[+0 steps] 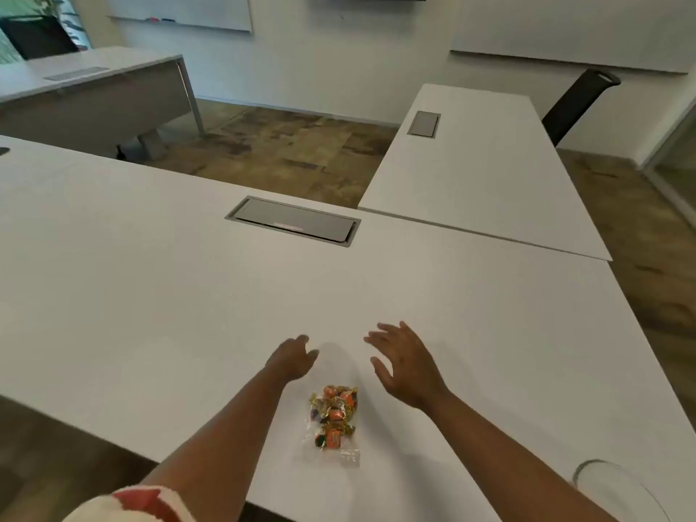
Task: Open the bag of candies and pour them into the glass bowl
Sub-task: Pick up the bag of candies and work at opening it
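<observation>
- Hands first: your left hand (292, 357) hovers over the table (150, 276) with its fingers loosely curled and nothing in them; your right hand (405, 365) is spread wide, palm turned inward, also empty.
- Bag (331, 423) lies flat on the table, nearer to you than both hands, roughly between your two forearms and touching neither. It is clear plastic, with orange and gold wrapped candies bunched in the end closer to your fingers and a flat, empty-looking strip at the end closer to your body.
- Bowl (621, 487) sits well off to the outer side of your right forearm, close to your elbow and near the table edge. Only part of its rim shows, so check its exact spot before pouring.
- Judging by this, the step in hand is reaching for the bag, and both hands have gone past it. Draw them back toward you rather than forward.
- Pin the candy end with your left fingers and take the flat strip with your right thumb and forefinger; that strip is probably where the seal is, though the picture is too soft to confirm it.
- Pull the sides apart slowly. Thin film can split all at once and scatter the sweets across the smooth top.
- Keep the opening pointing up while you carry the bag across to the bowl, since the bowl stands well apart from it.
</observation>
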